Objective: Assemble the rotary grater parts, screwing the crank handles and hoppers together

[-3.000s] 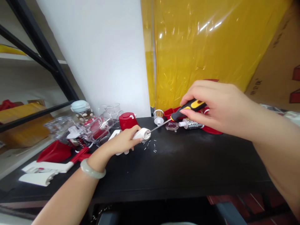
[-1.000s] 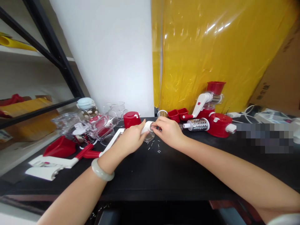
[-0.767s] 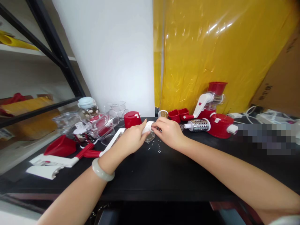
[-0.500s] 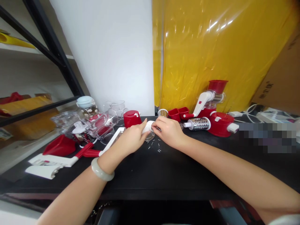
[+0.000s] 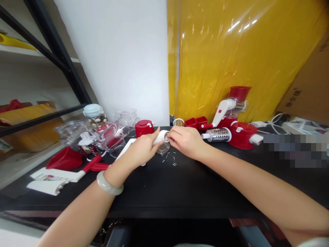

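Observation:
My left hand [image 5: 141, 150] is closed around a white crank handle [image 5: 159, 136], its round hollow end turned toward my right hand [image 5: 187, 143]. The fingers of that right hand are pinched together at the hollow end; whatever they hold, if anything, is hidden. Just below lies a clear round plastic part [image 5: 163, 148] on the black table [image 5: 174, 192]. Several small metal pins [image 5: 174, 164] are scattered in front of it. A red base [image 5: 144, 127] stands behind my left hand.
Left lie another white crank handle [image 5: 69, 174], a white curved cover [image 5: 43, 186], a red hopper [image 5: 65, 159] and clear housings [image 5: 115, 135]. To the right are a grater drum [image 5: 218, 135], a red base [image 5: 243, 135] and an assembled rotary grater [image 5: 239, 103]. Cables [image 5: 276, 121] lie behind.
The white crank handle has tilted so its hollow end shows more, and my left hand has shifted slightly left. My right fingers stay pinched at that end.

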{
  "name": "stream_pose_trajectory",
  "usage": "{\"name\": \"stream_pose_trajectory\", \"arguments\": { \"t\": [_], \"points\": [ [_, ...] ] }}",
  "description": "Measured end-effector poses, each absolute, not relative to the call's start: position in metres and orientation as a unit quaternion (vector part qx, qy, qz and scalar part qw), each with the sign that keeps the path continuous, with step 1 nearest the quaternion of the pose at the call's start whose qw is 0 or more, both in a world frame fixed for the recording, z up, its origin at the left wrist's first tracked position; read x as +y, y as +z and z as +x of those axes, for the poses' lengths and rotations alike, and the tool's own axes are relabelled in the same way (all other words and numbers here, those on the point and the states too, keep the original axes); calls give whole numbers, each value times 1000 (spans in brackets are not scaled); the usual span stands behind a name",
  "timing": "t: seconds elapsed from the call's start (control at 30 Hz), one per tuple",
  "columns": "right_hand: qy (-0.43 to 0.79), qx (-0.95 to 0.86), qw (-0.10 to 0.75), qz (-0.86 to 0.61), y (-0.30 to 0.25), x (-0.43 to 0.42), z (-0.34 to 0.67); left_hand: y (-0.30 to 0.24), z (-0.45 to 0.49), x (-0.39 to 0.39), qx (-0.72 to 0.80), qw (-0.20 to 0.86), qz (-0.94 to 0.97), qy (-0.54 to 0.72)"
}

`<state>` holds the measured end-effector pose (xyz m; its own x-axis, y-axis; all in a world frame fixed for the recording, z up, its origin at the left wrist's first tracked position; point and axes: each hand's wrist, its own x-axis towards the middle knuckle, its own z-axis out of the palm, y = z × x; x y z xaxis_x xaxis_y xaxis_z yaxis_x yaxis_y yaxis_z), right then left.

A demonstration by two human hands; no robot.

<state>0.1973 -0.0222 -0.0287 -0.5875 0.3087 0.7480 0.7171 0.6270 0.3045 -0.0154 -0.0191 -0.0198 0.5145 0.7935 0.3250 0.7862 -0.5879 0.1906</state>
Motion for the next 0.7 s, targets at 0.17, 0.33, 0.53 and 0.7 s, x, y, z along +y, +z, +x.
{"name": "stream_pose_trajectory", "arguments": {
  "t": [0.17,0.33,0.53,0.7],
  "points": [
    [-114,-896,265,-337,-25,-24,209,-15,-15,-19,445,18,869,213],
    [55,-929,157,-331,-36,-22,216,-14,-20,-15,447,53,857,251],
    [57,-926,172,-330,-42,-20,216,-13,-31,-6,419,137,845,304],
    [-8,-881,316,-352,-35,-27,211,-13,-27,-12,421,149,848,285]
  ]
}}
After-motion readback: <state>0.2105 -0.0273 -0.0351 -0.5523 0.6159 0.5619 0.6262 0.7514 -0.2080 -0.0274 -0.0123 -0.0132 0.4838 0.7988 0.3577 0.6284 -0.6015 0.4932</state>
